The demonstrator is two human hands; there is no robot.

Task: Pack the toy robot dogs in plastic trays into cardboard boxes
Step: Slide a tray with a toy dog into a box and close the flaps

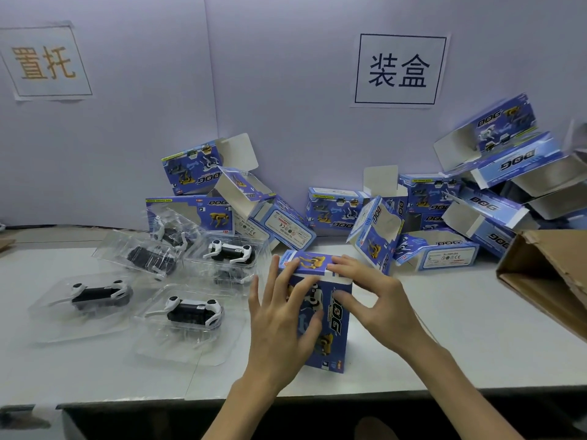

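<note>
A blue cardboard box (333, 331) printed with "DOG" stands on end on the white table (444, 328) in front of me. My left hand (279, 315) grips its left side, fingers spread across the printed front. My right hand (371, 296) presses the top flap down with its fingers, thumb against the box's right side. To the left lie several clear plastic trays, each with a black and white toy robot dog: one at the near left (98, 293), one near the box (193, 312), one behind it (232, 252), others further back (149, 255).
Several open blue boxes (374, 236) are heaped along the back wall, with a taller stack at the right (508, 163). A brown carton (546, 274) juts in at the right edge. Two paper signs hang on the wall. The table's front edge runs just below my wrists.
</note>
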